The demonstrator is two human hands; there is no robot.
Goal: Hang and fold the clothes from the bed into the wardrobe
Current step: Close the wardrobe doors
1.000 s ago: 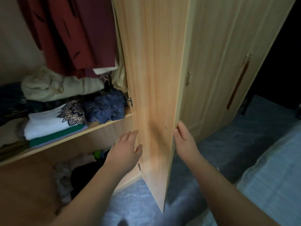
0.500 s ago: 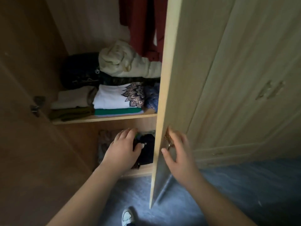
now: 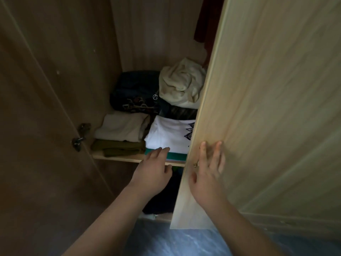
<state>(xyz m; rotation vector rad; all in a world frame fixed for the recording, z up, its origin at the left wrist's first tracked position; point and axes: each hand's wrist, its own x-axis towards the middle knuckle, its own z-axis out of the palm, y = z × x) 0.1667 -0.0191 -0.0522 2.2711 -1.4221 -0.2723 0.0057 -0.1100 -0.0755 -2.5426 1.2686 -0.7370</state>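
The right hand (image 3: 206, 174) lay flat and released on the pale wooden wardrobe door (image 3: 258, 108), while the left hand (image 3: 153, 170) hovered empty and loosely spread before the wooden shelf (image 3: 118, 158).

shelf (image 3: 118, 158) in wardrobe (image 3: 151, 34) | folded clothes (image 3: 166, 133) on shelf | door (image 3: 258, 108) right of clothes

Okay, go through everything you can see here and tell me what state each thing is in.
Right door: partly open.
Left door: open.
Right hand: flat on right door, empty.
Left hand: open, empty, by shelf edge.
White shirt: folded.
Cream garment: bunched.
Red garment: hanging.
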